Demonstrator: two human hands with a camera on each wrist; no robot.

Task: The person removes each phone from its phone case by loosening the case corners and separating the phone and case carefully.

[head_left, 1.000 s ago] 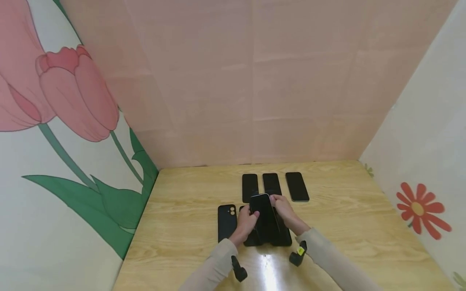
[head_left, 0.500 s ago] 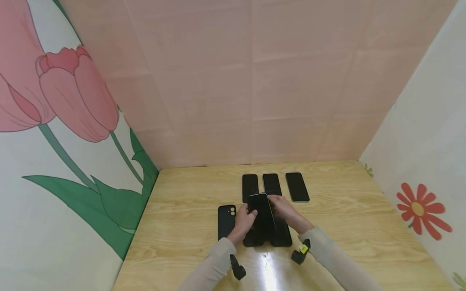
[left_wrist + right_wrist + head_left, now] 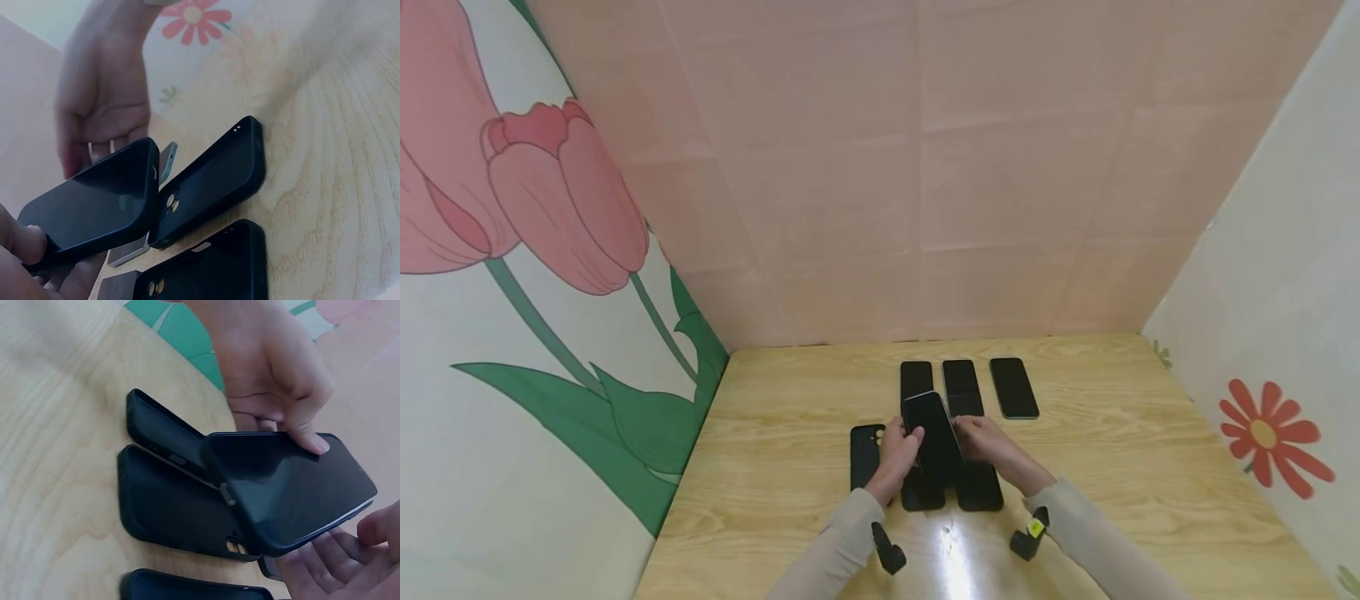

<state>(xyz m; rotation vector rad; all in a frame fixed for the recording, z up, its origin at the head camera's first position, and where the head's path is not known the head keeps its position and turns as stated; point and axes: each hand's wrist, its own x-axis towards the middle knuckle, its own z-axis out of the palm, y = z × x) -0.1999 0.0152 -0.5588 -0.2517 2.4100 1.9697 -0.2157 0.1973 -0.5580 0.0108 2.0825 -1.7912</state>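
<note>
My left hand [image 3: 898,458] grips a smartphone [image 3: 938,442] by its left side, thumb over the dark screen and fingers beneath. A black phone case wraps most of the phone; in the right wrist view a bright strip of the phone's edge [image 3: 353,519] shows along the side facing my right hand. My right hand [image 3: 997,448] is at the phone's right side, its fingers loosely bent and its thumb [image 3: 379,526] apart from the phone. Below lie black phone cases: one at left [image 3: 865,458], one in the middle [image 3: 922,495] and one at right [image 3: 981,490].
Three dark phones lie in a row farther back: a left one [image 3: 916,377], a middle one [image 3: 962,383] and a right one [image 3: 1014,388]. They rest on the wooden table [image 3: 790,433], which meets a pink back wall [image 3: 850,208] and patterned side walls.
The phone in my left hand has shifted a little left and up. My right hand has slid down along its right side, and its fingers have come away from the upper corner.
</note>
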